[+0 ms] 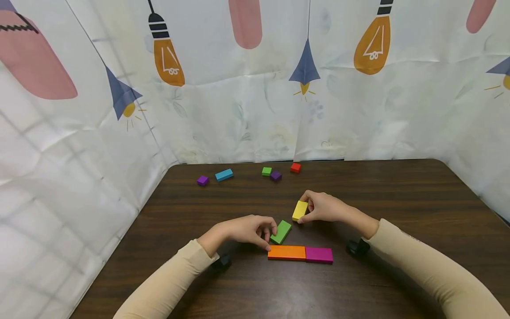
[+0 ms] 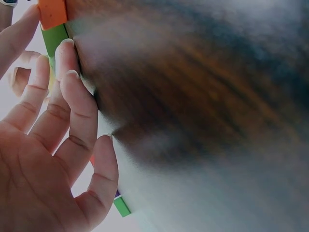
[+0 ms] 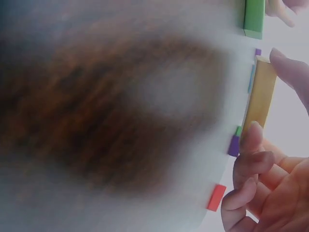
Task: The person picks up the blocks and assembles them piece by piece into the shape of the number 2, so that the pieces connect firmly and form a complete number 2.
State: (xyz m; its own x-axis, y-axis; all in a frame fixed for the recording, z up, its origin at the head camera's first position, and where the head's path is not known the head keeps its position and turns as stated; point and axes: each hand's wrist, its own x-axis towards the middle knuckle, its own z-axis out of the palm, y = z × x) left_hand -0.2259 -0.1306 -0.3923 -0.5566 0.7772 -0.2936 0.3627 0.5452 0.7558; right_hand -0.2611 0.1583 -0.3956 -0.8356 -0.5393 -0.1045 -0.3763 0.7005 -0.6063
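Note:
In the head view, my right hand point(image 1: 324, 207) pinches a yellow block point(image 1: 300, 211) between thumb and fingertips at its two ends. The right wrist view shows this yellow block point(image 3: 259, 94) with the thumb at one end. My left hand point(image 1: 249, 229) has loosely bent fingers beside a green block point(image 1: 281, 232), which lies slanted on the table. Its thumb tip is at the left end of an orange block point(image 1: 287, 253). A magenta block point(image 1: 319, 254) lies end to end with the orange one. In the left wrist view the left fingers point(image 2: 79, 116) hold nothing visible.
Toward the back of the dark wooden table point(image 1: 378, 186) lie a purple block point(image 1: 202, 180), a blue block point(image 1: 224, 175), a small green block point(image 1: 266, 171), a dark purple block point(image 1: 276, 176) and a red block point(image 1: 295, 168). A patterned curtain point(image 1: 247, 110) hangs behind.

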